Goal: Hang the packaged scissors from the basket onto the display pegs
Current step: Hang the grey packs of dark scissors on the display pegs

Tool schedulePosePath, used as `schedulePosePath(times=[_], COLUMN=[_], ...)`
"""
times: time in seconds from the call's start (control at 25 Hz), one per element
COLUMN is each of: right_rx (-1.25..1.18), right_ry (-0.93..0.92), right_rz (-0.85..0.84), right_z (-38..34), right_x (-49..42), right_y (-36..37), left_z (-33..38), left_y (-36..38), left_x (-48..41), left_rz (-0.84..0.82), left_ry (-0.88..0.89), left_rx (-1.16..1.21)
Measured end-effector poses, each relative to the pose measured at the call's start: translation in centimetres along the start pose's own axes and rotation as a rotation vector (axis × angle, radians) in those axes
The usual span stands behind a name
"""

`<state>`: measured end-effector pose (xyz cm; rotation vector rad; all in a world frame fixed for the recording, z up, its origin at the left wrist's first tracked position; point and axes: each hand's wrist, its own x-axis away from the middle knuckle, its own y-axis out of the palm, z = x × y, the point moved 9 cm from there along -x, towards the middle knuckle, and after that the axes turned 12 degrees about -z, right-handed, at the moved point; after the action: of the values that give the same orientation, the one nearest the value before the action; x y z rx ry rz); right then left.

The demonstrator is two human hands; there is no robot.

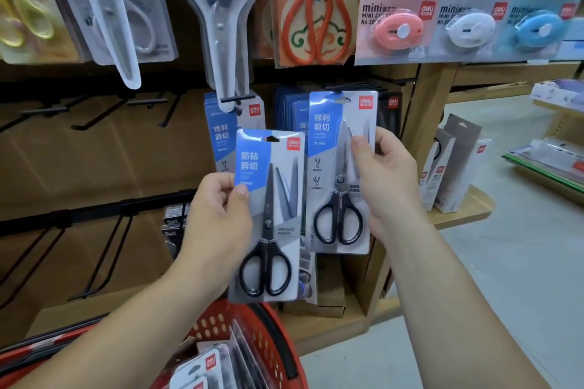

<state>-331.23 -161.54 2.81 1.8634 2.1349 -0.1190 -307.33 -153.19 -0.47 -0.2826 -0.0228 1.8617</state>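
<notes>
A: So, how far along w/ the scissors?

B: Midway, I'd guess. Some same-brand hung packs [218,136] sit on a peg [237,99] of the display, w/ another stack [290,110] just beside them on the right. Can't tell if those came from the basket.

A: What's left?

B: Plenty. The red basket [218,325] is below the display, at the bottom edge of the view, w/ several spare packs [205,366] in it. Two more are in the hands, not on pegs yet. There's also a row of bare pegs [148,102] toward the display's left side.

A: Hands?

B: Left hand [218,215] grips the 1st pack [271,205] of black scissors by its left edge. Thumb is on the front at the blue label, fingers curled behind. Pack's upright, in the air above the basket & in front of the hung ones.

A: Right?

B: Right hand [388,186] grips the 2nd pack [341,167] by its right edge, thumb on the front near the blades, fingers behind. It's held higher than the 1st, w/ the hang-hole up top, but not threaded on anything I can see.

A: Are the two touching?

B: Side by side, edges v. close. Can't tell if they meet.

A: Next?

B: Prob. line a hole up w/ a peg & slide it on, one pack at a time.
</notes>
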Motion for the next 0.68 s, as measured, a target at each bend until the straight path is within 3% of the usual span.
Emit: schedulePosePath(times=[0.48, 0.68], right_rx=[0.079, 0.262], right_ry=[-0.093, -0.038], right_rz=[0.157, 0.267], right_z=[0.5, 1.3], right_x=[-1.6, -2.7], right_y=[-0.1, -1.3], left_z=[1.3, 2.8], left_y=[-0.3, 0.3], left_x=[0.0, -0.4], left_rz=[-0.060, -0.104], left_ry=[0.037, 0.085], left_rx=[0.008, -0.008])
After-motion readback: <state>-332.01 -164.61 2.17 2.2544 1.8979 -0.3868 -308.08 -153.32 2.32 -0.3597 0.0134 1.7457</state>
